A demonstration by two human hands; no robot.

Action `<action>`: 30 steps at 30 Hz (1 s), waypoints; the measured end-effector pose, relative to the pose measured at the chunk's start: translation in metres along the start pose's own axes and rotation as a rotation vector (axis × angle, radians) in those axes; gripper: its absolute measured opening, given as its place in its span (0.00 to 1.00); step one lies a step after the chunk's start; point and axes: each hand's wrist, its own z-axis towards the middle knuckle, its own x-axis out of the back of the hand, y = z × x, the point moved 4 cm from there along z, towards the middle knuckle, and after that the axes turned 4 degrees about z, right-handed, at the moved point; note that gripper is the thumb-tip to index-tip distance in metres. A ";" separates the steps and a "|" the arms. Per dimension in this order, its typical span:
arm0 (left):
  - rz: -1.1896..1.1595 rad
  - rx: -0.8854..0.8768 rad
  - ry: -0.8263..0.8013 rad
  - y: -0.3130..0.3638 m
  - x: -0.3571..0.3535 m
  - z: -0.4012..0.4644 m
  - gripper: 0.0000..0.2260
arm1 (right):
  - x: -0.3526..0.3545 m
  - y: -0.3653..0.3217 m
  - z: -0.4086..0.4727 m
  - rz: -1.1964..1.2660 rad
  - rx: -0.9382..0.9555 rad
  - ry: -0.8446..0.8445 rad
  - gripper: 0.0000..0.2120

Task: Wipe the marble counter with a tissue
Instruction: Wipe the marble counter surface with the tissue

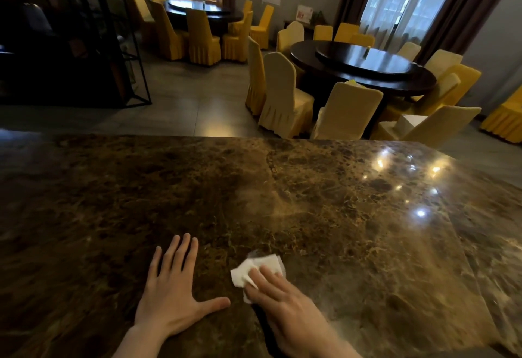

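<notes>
Two hands on marble counter [310, 188]: left hand [172, 292] flat, right hand [282, 301] pressing one tissue [254, 270]

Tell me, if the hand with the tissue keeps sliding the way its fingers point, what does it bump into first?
Probably nothing. The right hand points up and slightly left across bare marble counter, passing the left hand. It would just push the tissue toward the far edge.

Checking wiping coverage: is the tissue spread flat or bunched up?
Bunched: the tissue shows folds and creases under the right hand fingertips.
</notes>
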 end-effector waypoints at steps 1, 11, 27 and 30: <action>0.001 -0.003 -0.008 -0.001 0.000 0.000 0.66 | 0.003 0.005 0.016 -0.006 -0.014 0.015 0.28; -0.002 0.006 -0.017 -0.001 0.000 0.001 0.66 | 0.002 0.019 0.066 0.011 -0.265 0.144 0.29; 0.017 0.027 -0.031 -0.001 0.001 0.004 0.66 | -0.005 0.013 0.080 0.014 -0.105 0.050 0.31; -0.004 0.018 -0.026 0.000 0.002 0.001 0.66 | 0.031 0.062 0.075 -0.026 -0.283 0.180 0.25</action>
